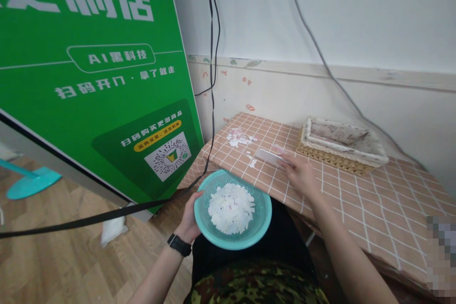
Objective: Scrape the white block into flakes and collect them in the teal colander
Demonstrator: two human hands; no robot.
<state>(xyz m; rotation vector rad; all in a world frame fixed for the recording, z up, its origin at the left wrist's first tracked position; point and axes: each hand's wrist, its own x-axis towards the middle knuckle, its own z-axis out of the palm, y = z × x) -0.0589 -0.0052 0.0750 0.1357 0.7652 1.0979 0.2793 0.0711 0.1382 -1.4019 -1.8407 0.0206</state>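
My left hand [191, 216] grips the left rim of a turquoise plastic colander [264, 218], its fingers partly hidden behind the rim. Small torn white paper scraps [231, 209] are heaped inside. The colander is just below the front edge of a table, above my lap. Over the tabletop, my right hand [299, 173] is closed on the end of a flat, white, straight-edged strip [268, 156]; its exact kind is unclear. Near the strip's left end lie a few loose scraps [252, 163]. Farther back sits a small pile of white and pinkish scraps [239, 137].
A brown checked cloth covers the table [356, 204]. Toward the wall stands a cloth-lined wicker basket [338, 156]. To the left rises a green cabinet [107, 118], with a black strap [142, 207] stretched across its front. A white bag [113, 231] lies on the wooden floor.
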